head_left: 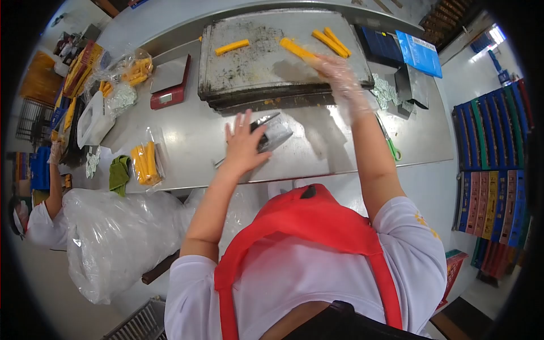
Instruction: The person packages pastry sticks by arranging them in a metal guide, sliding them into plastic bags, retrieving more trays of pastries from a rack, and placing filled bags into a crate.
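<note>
My right hand (334, 71), in a clear plastic glove, holds yellow sticks (296, 50) above the stained metal trays (260, 68). On the top tray lie one yellow stick (232, 47) at the left and a pair (331, 42) at the right. My bare left hand (245, 143) has its fingers spread over a small dark object with clear film (275, 131) on the steel table (192, 153); nothing is seen gripped in it. A bag of yellow sticks (146, 163) lies to its left.
A red scale (168, 93), a green cloth (119, 174) and a white container (95, 122) stand left. Green-handled scissors (394, 148), crumpled foil (385, 90) and a blue packet (419, 54) are right. A co-worker's arm (55, 181) shows far left, near a large plastic bag (113, 232).
</note>
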Demonstrator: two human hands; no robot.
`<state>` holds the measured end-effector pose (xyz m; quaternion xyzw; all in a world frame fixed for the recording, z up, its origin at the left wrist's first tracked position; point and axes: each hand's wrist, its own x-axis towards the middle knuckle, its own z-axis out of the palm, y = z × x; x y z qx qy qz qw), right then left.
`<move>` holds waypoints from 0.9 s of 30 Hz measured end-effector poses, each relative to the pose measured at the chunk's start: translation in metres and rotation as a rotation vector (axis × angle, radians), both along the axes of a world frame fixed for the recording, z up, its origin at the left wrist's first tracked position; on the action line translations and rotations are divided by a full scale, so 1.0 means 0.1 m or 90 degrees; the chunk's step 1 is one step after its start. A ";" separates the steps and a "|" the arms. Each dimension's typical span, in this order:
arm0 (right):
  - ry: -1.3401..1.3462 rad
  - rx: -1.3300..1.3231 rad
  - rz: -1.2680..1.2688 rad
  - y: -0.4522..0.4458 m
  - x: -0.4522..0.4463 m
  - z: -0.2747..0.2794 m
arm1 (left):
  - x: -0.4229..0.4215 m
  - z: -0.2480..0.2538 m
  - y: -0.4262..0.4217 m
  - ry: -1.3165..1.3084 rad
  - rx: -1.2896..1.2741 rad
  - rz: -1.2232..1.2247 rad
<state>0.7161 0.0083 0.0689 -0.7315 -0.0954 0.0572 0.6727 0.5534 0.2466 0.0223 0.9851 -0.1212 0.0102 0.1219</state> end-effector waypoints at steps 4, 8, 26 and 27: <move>0.232 0.294 0.215 -0.13 -0.31 -0.26 | -0.14 -0.21 0.40 -0.007 -0.184 0.018; 0.426 0.204 0.348 -0.20 -0.52 -0.65 | -0.01 -0.05 0.43 -0.015 -0.181 -0.134; -0.246 -0.754 -0.235 -0.39 0.99 -0.21 | 0.18 0.01 0.50 0.034 -0.172 -0.188; -0.197 -0.762 -0.202 -0.28 0.97 -0.22 | 0.21 0.02 0.55 0.032 -0.163 -0.185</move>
